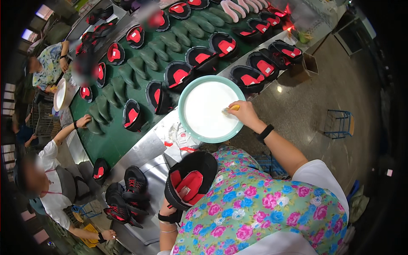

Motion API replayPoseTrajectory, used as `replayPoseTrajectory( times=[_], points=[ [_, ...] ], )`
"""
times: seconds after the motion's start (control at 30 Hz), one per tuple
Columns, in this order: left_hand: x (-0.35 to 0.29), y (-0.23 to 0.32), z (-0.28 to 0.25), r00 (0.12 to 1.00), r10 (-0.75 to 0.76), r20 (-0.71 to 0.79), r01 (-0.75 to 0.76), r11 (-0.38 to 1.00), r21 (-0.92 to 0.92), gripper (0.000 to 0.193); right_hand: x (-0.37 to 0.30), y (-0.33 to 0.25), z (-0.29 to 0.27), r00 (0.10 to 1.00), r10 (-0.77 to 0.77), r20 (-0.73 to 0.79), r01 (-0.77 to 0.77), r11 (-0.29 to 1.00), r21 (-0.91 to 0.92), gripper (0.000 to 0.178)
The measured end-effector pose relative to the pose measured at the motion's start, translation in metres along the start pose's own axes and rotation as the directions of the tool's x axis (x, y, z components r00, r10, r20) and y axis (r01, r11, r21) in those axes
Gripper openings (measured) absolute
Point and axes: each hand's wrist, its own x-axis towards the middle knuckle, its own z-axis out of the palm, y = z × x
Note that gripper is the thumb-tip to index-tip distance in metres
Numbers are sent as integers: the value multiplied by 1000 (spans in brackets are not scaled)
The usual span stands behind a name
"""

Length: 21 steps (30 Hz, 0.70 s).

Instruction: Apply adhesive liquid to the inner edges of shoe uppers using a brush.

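My right hand point(246, 114) is closed around the yellow handle of a small brush point(225, 111), its bristles at the surface of white liquid point(206, 106). A round light-green basin point(181, 111) holds that liquid at the table's near edge. Close to my body, my left hand point(166, 208) grips a black shoe upper point(173, 194) with a red lining, its opening turned upward. Most of the left fingers are hidden beneath the upper. A flowered apron point(259, 202) touches the upper's right side.
A green conveyor belt point(114, 146) carries several black-and-red uppers point(178, 73) and dark green soles point(148, 58). Black shoes point(135, 180) sit on a metal surface left of me. A co-worker's hand point(83, 121) touches a sole. A blue-framed stool point(338, 124) stands at right.
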Motion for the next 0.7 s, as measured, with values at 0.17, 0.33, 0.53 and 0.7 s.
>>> replayPoseTrajectory(
  times=[0.17,0.33,0.53,0.7],
  points=[
    [26,2,-1,996,-64,56,65,998,-17,52,-2,18,24,999,-17,-34,17,1000,-10,16],
    [79,12,20,981,-76,179,84,996,-35,52,-8,19,23,996,-48,-76,45,998,-33,13],
    [85,10,27,916,10,401,19,997,-70,53,-18,2,19,990,-102,-96,102,995,0,10],
    [91,5,31,893,82,442,-48,995,-87,54,-26,-12,13,981,-122,-149,125,992,8,11]
  ],
)
